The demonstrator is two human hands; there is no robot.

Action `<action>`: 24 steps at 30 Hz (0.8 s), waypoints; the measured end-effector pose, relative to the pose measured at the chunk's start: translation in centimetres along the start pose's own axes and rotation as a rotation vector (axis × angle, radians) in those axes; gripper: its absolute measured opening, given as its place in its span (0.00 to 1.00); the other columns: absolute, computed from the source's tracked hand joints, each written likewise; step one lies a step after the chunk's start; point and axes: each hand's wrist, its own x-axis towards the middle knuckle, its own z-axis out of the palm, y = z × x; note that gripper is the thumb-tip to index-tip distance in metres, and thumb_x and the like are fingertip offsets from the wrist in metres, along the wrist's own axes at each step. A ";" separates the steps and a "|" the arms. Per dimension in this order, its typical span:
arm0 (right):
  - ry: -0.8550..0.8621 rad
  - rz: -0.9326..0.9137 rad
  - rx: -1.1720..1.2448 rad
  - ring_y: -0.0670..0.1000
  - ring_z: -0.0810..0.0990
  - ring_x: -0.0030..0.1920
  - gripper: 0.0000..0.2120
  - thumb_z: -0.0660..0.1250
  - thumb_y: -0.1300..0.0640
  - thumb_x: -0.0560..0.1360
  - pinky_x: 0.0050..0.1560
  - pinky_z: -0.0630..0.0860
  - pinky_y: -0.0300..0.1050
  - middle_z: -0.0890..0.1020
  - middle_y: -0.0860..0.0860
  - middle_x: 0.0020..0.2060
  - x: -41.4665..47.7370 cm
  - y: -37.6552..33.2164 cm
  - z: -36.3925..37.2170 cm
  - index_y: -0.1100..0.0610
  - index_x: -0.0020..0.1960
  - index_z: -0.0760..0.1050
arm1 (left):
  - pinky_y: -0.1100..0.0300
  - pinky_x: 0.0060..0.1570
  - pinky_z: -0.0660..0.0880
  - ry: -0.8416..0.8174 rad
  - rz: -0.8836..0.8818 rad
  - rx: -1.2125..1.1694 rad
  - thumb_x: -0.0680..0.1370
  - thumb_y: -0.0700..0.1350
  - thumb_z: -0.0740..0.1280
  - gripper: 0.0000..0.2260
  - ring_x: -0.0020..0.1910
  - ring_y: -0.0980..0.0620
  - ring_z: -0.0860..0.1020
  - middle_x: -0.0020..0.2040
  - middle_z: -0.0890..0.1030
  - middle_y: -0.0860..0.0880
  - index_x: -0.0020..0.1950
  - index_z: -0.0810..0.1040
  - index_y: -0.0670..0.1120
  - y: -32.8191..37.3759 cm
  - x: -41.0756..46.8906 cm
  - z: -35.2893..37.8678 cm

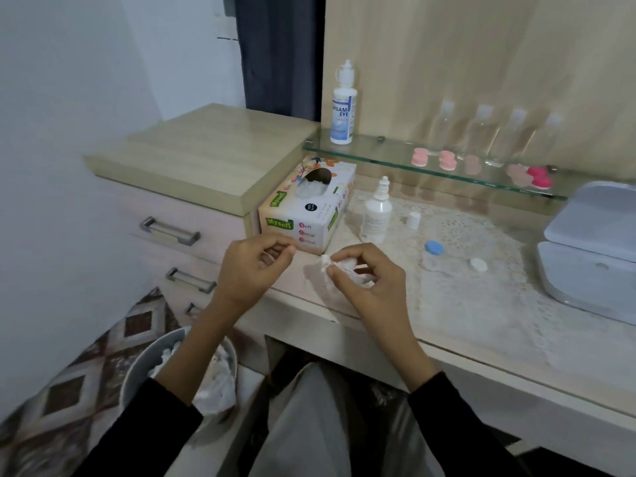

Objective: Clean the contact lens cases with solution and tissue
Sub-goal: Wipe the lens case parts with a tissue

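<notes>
My right hand [368, 287] grips a crumpled white tissue [344, 270] just above the desk's front edge. My left hand [251, 270] hovers to its left with curled fingers, thumb and forefinger pinching a small pale thing [273, 252] that is mostly hidden. A clear lens case [447, 265] with a blue cap [434, 247] and a white cap [478, 265] lies on the desk to the right of my hands. A small white solution bottle [377, 215] stands behind, with a loose white cap [414, 220] beside it. The tissue box [306, 208] sits at the back left.
A glass shelf [385, 149] carries a tall solution bottle [344, 105], pink lens cases [433, 158], a magenta case [539, 177] and clear bottles. A grey-blue lidded box [592, 249] stands at the right. A bin of used tissues [137, 370] sits on the floor by the drawers [170, 230].
</notes>
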 end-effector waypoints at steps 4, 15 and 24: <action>-0.084 -0.005 0.061 0.46 0.80 0.47 0.07 0.73 0.64 0.71 0.45 0.73 0.37 0.82 0.43 0.43 -0.6 -0.7 4.2 0.54 0.45 0.80 | 0.59 0.41 0.78 0.067 -0.051 0.100 0.75 0.46 0.67 0.07 0.39 0.58 0.80 0.43 0.84 0.54 0.49 0.83 0.48 -2.3 -1.4 -4.1; -0.313 0.007 0.070 0.44 0.78 0.41 0.02 0.71 0.60 0.71 0.41 0.71 0.32 0.81 0.48 0.40 -3.2 -0.3 16.3 0.57 0.42 0.78 | 0.52 0.53 0.75 0.163 -0.180 0.256 0.75 0.48 0.67 0.07 0.50 0.54 0.79 0.48 0.83 0.53 0.51 0.82 0.48 -8.2 -5.6 -12.3; -0.569 0.231 -0.029 0.48 0.77 0.60 0.13 0.68 0.57 0.77 0.64 0.73 0.48 0.81 0.50 0.59 -5.0 3.4 23.0 0.56 0.61 0.79 | 0.56 0.54 0.74 0.167 -0.250 0.292 0.76 0.48 0.67 0.07 0.52 0.53 0.78 0.49 0.82 0.53 0.51 0.82 0.49 -9.9 -7.1 -14.1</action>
